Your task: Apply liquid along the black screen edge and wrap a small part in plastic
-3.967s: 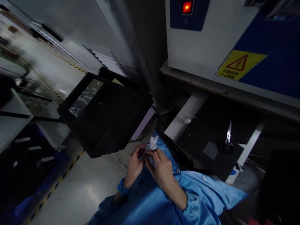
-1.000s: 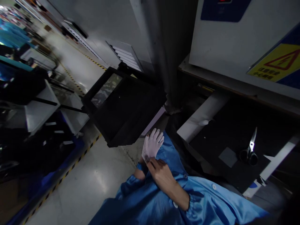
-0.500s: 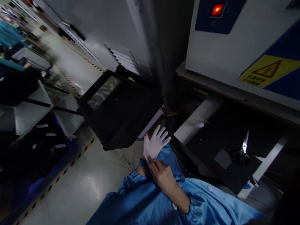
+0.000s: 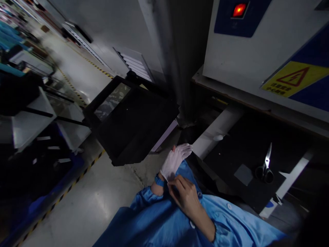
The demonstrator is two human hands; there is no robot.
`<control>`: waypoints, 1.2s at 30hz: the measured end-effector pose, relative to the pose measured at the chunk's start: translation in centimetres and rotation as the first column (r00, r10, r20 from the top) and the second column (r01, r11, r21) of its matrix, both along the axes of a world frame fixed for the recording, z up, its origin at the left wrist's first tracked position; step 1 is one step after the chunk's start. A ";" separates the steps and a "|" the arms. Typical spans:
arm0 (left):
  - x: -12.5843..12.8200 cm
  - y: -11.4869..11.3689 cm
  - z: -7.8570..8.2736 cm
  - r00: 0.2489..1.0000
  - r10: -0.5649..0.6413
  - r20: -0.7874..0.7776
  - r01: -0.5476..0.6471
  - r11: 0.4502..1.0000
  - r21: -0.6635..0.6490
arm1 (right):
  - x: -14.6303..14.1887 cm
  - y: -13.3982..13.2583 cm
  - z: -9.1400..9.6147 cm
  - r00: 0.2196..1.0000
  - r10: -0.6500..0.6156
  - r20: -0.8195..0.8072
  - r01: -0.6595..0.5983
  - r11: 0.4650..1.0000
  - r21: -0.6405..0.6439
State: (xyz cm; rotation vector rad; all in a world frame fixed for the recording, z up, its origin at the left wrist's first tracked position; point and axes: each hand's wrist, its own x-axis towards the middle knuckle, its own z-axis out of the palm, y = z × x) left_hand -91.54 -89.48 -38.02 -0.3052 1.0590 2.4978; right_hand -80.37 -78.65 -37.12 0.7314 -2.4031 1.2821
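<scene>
A thin white glove (image 4: 170, 165) covers my left hand (image 4: 177, 158), and a bare thumb tip pokes out of it. The fingers are stretched and lie close together, with nothing in them. On that wrist sits a blue band (image 4: 159, 180). My bare right hand (image 4: 185, 194) pinches the glove's cuff between thumb and fingers, just below the palm. Both hands are held in front of my blue smock (image 4: 164, 223).
Scissors (image 4: 266, 166) and a small grey square (image 4: 244, 174) lie on a black board (image 4: 231, 154) to the right. A black bin (image 4: 131, 127) stands ahead. A machine cabinet (image 4: 239, 58) with a lit red switch rises at upper right. Racks (image 4: 33, 127) stand left.
The gloved left hand has gone from spread fingers to fingers held together, tipping rightward. My right hand has moved slightly right and down, drawing at the cuff; the wristband now shows.
</scene>
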 end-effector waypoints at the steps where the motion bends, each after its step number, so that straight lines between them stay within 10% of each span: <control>1: 0.1 0.1 -0.1 0.999 -0.022 -0.030 0.021 0.999 -0.031 | -0.2 0.3 0.3 1.000 -0.004 0.008 0.005 0.999 -0.035; 8: 1.0 0.7 1.8 0.972 -0.077 -0.220 -0.019 0.913 -0.406 | -1.1 1.0 1.9 0.992 -0.096 0.085 0.115 0.962 -0.246; 12: 0.9 0.7 3.3 0.924 -0.176 -0.339 -0.036 0.844 -0.535 | -1.7 1.5 2.1 0.937 -0.206 0.284 0.317 0.842 -0.436; 27: 1.5 1.2 4.6 0.668 -0.464 -0.582 -0.173 0.664 -0.727 | -3.6 3.8 3.8 0.840 0.168 0.516 0.336 0.586 -0.738; 36: 1.4 1.2 5.3 0.506 -0.536 -0.676 -0.267 0.648 -0.713 | -2.9 4.3 3.7 0.829 0.053 0.557 0.411 0.618 -0.670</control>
